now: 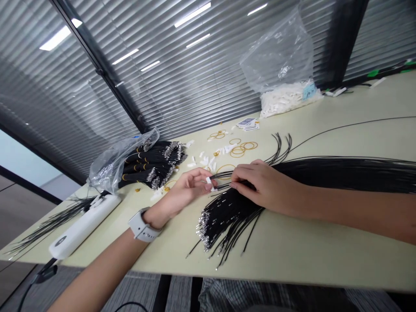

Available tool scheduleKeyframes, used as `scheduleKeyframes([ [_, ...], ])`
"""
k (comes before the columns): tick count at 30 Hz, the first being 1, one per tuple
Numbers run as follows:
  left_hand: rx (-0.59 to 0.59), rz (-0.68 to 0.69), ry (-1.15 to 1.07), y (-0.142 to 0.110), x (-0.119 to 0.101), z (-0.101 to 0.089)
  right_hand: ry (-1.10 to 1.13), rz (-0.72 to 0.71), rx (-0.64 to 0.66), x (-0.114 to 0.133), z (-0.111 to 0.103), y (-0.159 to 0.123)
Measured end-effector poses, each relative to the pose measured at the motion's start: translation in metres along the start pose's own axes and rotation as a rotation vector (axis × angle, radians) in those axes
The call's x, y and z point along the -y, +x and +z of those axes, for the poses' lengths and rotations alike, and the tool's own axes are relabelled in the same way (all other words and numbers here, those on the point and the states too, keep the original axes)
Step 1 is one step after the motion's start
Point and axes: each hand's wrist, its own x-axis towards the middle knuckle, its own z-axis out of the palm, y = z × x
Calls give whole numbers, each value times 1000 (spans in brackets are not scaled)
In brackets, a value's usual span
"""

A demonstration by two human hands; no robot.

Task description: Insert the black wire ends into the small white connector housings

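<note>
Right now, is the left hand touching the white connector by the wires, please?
Touching; the head view shows the left hand pinching the white connector between fingertips.

Shiny metal tips end the matt black cables [234, 208], beside a glossy clear plastic bag [276, 52] and a smooth pale tabletop [302, 242].

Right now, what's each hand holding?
Left hand: closed, pinching a small white piece.
Right hand: closed, fingertips on thin black cables.
</note>
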Motion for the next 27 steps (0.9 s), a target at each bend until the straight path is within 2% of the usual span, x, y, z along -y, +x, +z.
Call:
scheduleKeyframes([
  [27, 63, 47, 26, -2, 2, -2, -23, -48, -48, 1, -2, 1],
])
